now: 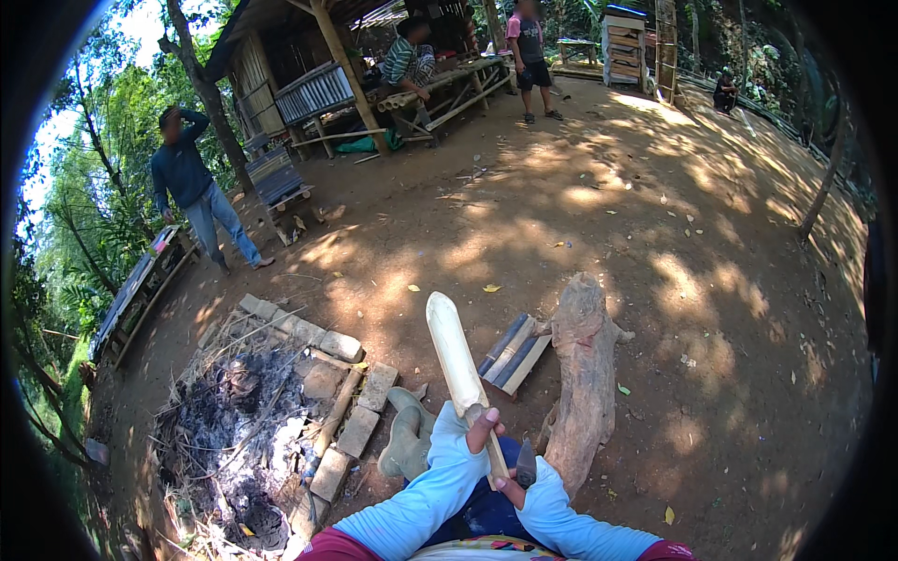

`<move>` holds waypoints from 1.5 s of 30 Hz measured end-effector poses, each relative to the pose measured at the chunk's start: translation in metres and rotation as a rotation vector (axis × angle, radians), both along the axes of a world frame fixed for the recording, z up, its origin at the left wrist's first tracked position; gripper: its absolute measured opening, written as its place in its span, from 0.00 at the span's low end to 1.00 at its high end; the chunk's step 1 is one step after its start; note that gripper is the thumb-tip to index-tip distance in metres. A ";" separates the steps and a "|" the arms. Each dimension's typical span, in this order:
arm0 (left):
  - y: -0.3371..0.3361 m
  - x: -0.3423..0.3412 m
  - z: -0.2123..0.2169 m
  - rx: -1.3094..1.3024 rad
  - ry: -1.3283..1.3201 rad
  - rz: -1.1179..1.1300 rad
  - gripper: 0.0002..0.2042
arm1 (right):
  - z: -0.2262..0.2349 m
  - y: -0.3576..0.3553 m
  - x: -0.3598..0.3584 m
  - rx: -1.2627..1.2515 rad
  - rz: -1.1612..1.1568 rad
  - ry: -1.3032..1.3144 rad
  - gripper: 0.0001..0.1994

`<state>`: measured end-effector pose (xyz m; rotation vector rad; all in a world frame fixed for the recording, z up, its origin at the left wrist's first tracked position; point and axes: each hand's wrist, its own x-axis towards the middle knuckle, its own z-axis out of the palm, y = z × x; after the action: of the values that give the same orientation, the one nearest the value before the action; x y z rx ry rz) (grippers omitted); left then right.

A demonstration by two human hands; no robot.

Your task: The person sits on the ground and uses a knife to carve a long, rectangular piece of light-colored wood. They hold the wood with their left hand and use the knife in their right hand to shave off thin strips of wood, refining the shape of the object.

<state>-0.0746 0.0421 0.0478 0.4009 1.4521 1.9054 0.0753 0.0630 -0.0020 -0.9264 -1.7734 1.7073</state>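
Outdoor dirt yard, dappled shade. Both forearms enter from the lower edge in light blue sleeves.

Left hand (475, 428) is wrapped around the lower part of a pale bamboo slat (453, 355), thumb lying across its face. The slat stands nearly upright in the view, rounded tip pointing away from the body, its lower end running down between the two hands.

Right hand (520, 484) is closed on a small knife (526, 464); the dark blade points up, just beside the slat's lower end. Whether the blade touches the slat cannot be told.

Just right of the hands lies a weathered log (584, 374), long axis running away from the body. A short bundle of dark and pale split pieces (513, 353) leans against its left side. Below the left hand, a green rubber boot (408, 438) on the ground.

To the left, a fire pit (234, 421) of grey ash and charred sticks, edged by a row of bricks (323, 365).

Further off: one person (195, 187) in dark top and jeans stands at left, an arm raised to the head. A bamboo shed (309, 65) at the top, with one person (408, 58) seated on its bench and another (529, 56) standing nearby. Trees ring the yard.
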 end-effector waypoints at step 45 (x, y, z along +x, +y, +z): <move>-0.018 0.006 0.002 -0.103 -0.043 -0.505 0.17 | -0.006 0.021 0.010 -0.277 -0.233 0.231 0.16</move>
<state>-0.0688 0.0240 0.0497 0.6079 1.2670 1.4221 0.0850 0.0841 -0.0083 -0.9622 -1.2513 1.8492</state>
